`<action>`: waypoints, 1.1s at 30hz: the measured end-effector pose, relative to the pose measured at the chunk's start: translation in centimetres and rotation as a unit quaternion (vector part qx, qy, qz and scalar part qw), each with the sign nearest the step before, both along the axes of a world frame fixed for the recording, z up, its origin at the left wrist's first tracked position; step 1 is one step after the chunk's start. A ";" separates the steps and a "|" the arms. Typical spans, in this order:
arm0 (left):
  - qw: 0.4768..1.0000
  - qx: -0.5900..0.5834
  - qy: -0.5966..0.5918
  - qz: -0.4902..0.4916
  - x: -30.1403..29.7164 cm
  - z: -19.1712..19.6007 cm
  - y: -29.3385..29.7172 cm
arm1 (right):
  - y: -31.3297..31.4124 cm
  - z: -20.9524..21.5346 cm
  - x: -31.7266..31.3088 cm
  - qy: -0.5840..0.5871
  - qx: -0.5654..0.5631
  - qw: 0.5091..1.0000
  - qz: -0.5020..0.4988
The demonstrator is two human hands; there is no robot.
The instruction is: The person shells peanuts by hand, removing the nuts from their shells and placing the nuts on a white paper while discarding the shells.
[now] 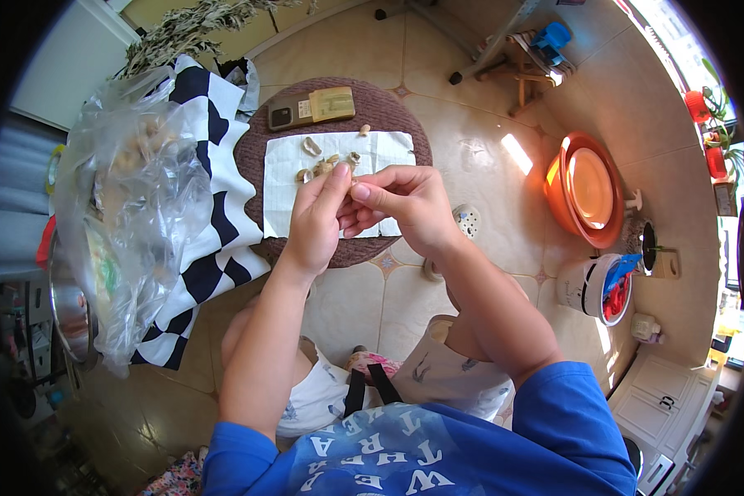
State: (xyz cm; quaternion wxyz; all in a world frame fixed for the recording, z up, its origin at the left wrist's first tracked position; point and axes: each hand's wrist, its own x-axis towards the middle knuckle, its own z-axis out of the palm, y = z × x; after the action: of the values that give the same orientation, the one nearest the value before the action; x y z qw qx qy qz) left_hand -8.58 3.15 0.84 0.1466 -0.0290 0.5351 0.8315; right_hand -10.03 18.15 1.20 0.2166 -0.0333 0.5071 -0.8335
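My left hand (318, 217) and my right hand (409, 202) meet above a white paper sheet (285, 202), thumbs and fingertips pinched together. Between them is a small tan piece, mostly hidden, that looks like a peanut. Beyond my fingertips lies a small heap of tan shell pieces (329, 162), probably peanut shells. An open half shell (312, 146) lies a little apart, at the heap's far left. One small tan nut (364, 130) sits at the far edge of the paper. The sheet is spread on a round stool with a brown quilted cover (252, 157).
A phone (281, 114) and a yellowish case (332, 104) lie on the stool's far side. To the left, a clear plastic bag (153, 207) with tan lumps rests on checkered cloth (215, 165). Orange basins (591, 190) and a white bucket (583, 285) stand on the right.
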 end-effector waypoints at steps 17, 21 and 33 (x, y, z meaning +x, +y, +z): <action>0.998 -0.052 -0.019 0.009 -1.0 -0.6 -0.9 | 0.7 -1.4 -1.1 0.174 0.160 0.969 -0.070; 0.991 -0.094 -0.052 0.079 -1.4 -1.1 -1.1 | 0.2 -2.2 -2.0 0.167 0.213 0.955 -0.118; 0.988 -0.148 -0.045 -0.006 -1.1 -0.4 -1.6 | -0.7 -1.5 -2.1 0.427 0.306 0.848 -0.070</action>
State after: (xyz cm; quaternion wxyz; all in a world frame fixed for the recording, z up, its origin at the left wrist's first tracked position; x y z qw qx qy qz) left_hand -9.67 1.51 0.44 0.1699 -0.0849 0.6453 0.7399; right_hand -12.17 17.44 -0.33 -0.0811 -0.2822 0.7801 -0.5525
